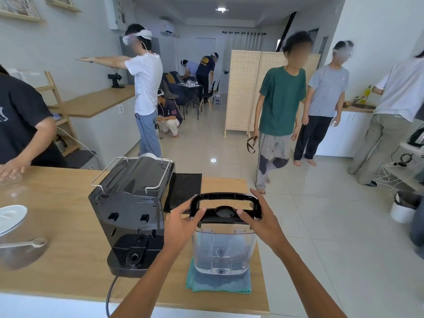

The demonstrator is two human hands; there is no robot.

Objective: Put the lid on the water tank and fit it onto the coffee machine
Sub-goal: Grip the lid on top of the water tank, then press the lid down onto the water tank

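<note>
Hands reach out together: left hand (181,220) and right hand (259,216) clamp the black lid (226,208) at either end, thumbs on top, seating it on the clear tank (223,249). Tank stands upright on a green cloth (197,284) near the counter (57,226) edge, just right of the machine (132,207), apart from it.
</note>
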